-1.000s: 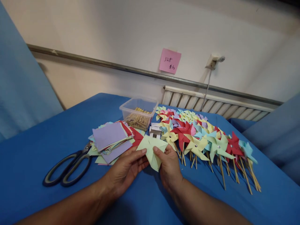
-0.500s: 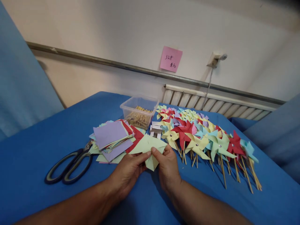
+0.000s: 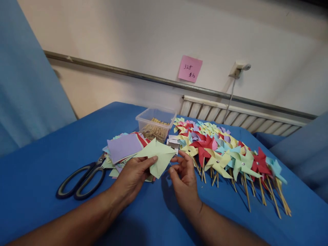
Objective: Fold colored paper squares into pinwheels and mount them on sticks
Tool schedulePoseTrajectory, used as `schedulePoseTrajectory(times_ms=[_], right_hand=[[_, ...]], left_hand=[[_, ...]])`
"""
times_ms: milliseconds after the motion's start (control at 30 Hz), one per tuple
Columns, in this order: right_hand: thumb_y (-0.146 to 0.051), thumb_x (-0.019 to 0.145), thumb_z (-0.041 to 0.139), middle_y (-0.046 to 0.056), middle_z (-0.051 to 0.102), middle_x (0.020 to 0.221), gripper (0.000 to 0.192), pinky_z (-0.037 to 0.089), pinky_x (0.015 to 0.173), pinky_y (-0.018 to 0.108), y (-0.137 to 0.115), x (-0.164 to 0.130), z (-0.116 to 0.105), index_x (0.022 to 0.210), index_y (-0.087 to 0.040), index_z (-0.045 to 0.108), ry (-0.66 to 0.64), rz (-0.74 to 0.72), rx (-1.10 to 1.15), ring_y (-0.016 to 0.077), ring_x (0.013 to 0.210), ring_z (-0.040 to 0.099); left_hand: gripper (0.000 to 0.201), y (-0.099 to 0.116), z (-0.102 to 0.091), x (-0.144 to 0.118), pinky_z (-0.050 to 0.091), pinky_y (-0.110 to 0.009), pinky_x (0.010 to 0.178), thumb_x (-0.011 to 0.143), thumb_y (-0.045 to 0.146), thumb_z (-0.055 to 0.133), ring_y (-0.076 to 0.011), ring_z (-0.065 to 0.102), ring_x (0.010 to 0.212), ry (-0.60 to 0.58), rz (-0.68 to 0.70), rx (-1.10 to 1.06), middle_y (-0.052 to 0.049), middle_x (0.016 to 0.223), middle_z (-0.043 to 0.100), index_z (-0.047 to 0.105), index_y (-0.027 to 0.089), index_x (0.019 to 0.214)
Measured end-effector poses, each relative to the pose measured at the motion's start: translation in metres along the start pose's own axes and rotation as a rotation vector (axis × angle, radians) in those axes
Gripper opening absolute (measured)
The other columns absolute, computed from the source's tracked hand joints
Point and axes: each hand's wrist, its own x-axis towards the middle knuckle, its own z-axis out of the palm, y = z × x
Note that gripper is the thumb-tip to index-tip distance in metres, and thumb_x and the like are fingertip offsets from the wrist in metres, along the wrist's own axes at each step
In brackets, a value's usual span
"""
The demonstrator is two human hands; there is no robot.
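Observation:
A pale green paper pinwheel [image 3: 158, 156] is pinched in my left hand [image 3: 134, 174], thumb on top of its centre and fingers underneath. Its pointed blades spread out, and no stick shows on it. Just right of the paper, my right hand [image 3: 186, 181] has its thumb and bent fingers apart, with nothing visible in them. Behind my left hand lies a stack of coloured paper squares [image 3: 124, 147], a purple one uppermost. Large dark-handled scissors [image 3: 82, 179] lie to the left, their blades partly under the papers.
A clear plastic box [image 3: 156, 123] of thin wooden sticks stands at the back, beside a small white box [image 3: 173, 141]. Many finished pinwheels [image 3: 217, 162] on sticks cover the right side of the blue-covered table [image 3: 64, 143]. A radiator [image 3: 238, 118] runs along the wall.
My right hand has let go of the green paper and moved slightly right, its fingers opening. My left hand keeps hold and has shifted the pinwheel a little left and up.

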Motion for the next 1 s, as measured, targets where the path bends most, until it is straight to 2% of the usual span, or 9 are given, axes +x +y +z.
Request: schedulePoseTrajectory(times_ms=[167,300,400,667,833,1000], right_hand=[[-0.010,0.083,0.057,0.001,0.058,0.101,0.052,0.048,0.069,0.027,0.005,-0.002,-0.005,0.129,-0.031,0.047,-0.138,-0.173,-0.208,0.0126,0.074,0.056],[-0.004,0.081,0.053,0.000,0.059,0.092,0.044,0.047,0.072,0.028,0.003,-0.001,-0.008,0.117,-0.029,0.059,-0.267,-0.317,-0.333,0.0144,0.078,0.056],[-0.004,0.082,0.055,0.000,0.059,0.088,0.034,0.046,0.071,0.027,0.000,0.001,-0.010,0.106,-0.026,0.065,-0.306,-0.357,-0.358,0.0148,0.079,0.056],[-0.020,0.085,0.065,-0.001,0.060,0.074,0.005,0.043,0.068,0.027,-0.006,0.000,-0.010,0.082,-0.021,0.069,-0.235,-0.230,-0.349,0.0146,0.072,0.054],[-0.027,0.083,0.066,-0.002,0.055,0.068,0.015,0.040,0.062,0.026,0.001,0.004,-0.008,0.071,-0.019,0.062,-0.149,-0.041,-0.243,0.0133,0.065,0.049],[-0.030,0.081,0.067,-0.003,0.049,0.065,0.022,0.037,0.057,0.025,0.007,0.007,-0.008,0.066,-0.018,0.056,-0.096,0.012,-0.207,0.0116,0.061,0.044]], left_hand=[[0.026,0.001,-0.001,0.000,0.043,-0.023,0.047,0.071,0.031,0.077,-0.0161,0.060,0.060,-0.022,-0.011,-0.011,-0.004,0.070,0.070,0.073,0.014,0.090],[0.019,0.002,0.000,-0.001,0.045,-0.023,0.052,0.072,0.027,0.076,-0.0127,0.055,0.055,-0.043,-0.006,-0.040,-0.002,0.065,0.067,0.074,0.014,0.085],[0.015,0.003,0.001,-0.003,0.047,-0.024,0.059,0.072,0.023,0.075,-0.0124,0.056,0.057,-0.054,0.004,-0.057,-0.002,0.067,0.070,0.075,0.015,0.083],[0.019,0.003,0.005,-0.007,0.050,-0.028,0.071,0.068,0.022,0.076,-0.0194,0.066,0.071,-0.061,-0.002,-0.016,-0.006,0.079,0.077,0.078,0.015,0.086],[0.024,0.000,0.006,-0.007,0.050,-0.030,0.069,0.066,0.024,0.078,-0.0209,0.066,0.071,-0.042,0.008,0.069,-0.007,0.076,0.077,0.077,0.014,0.088],[0.032,0.000,0.007,-0.007,0.049,-0.028,0.068,0.066,0.023,0.079,-0.0189,0.065,0.072,-0.053,0.085,0.124,-0.004,0.081,0.076,0.075,0.017,0.097]])
